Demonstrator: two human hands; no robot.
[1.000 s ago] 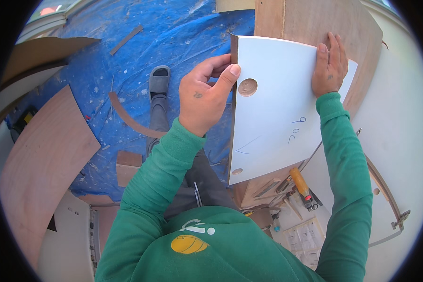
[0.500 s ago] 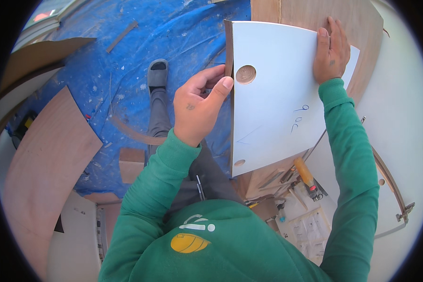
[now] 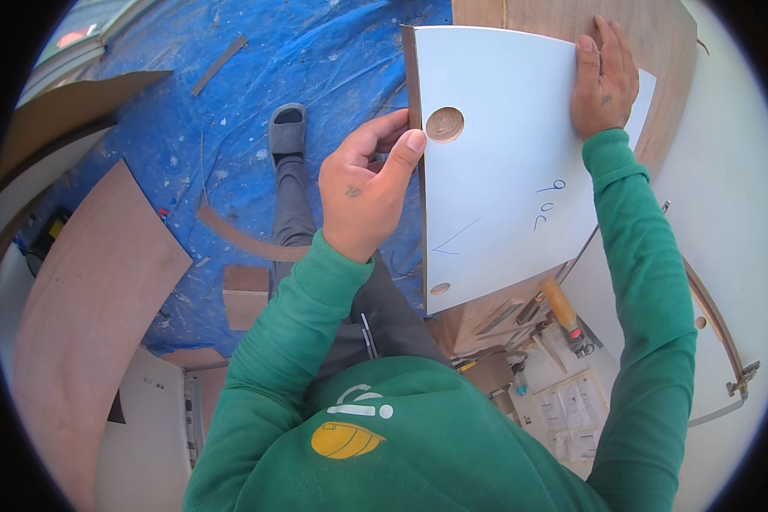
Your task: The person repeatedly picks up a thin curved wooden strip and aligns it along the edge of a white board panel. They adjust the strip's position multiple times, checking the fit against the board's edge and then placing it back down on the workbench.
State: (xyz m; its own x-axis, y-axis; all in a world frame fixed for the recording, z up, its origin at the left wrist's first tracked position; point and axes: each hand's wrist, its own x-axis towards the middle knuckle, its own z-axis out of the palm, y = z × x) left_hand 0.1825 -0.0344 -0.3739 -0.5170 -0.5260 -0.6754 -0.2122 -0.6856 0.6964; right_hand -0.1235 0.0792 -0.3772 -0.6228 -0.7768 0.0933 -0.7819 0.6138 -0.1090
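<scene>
A white curved panel with two round holes and handwritten marks lies over a plywood sheet. A narrow dark wooden edge runs down its left side. My left hand grips that edge near the larger hole, thumb toward the face and fingers partly hidden behind it. My right hand rests on the panel’s upper right corner with fingers stretched out and flat.
Blue sheeting covers the floor around my slippered foot, with offcuts and a wooden block on it. A curved plywood piece stands left. Hand tools, including a yellow-handled one, sit below the panel; a clamped curved piece is right.
The white panel has shifted upward in the view, toward the far side. My right hand moved up with it; my left hand slid a little lower along the panel’s edge.
</scene>
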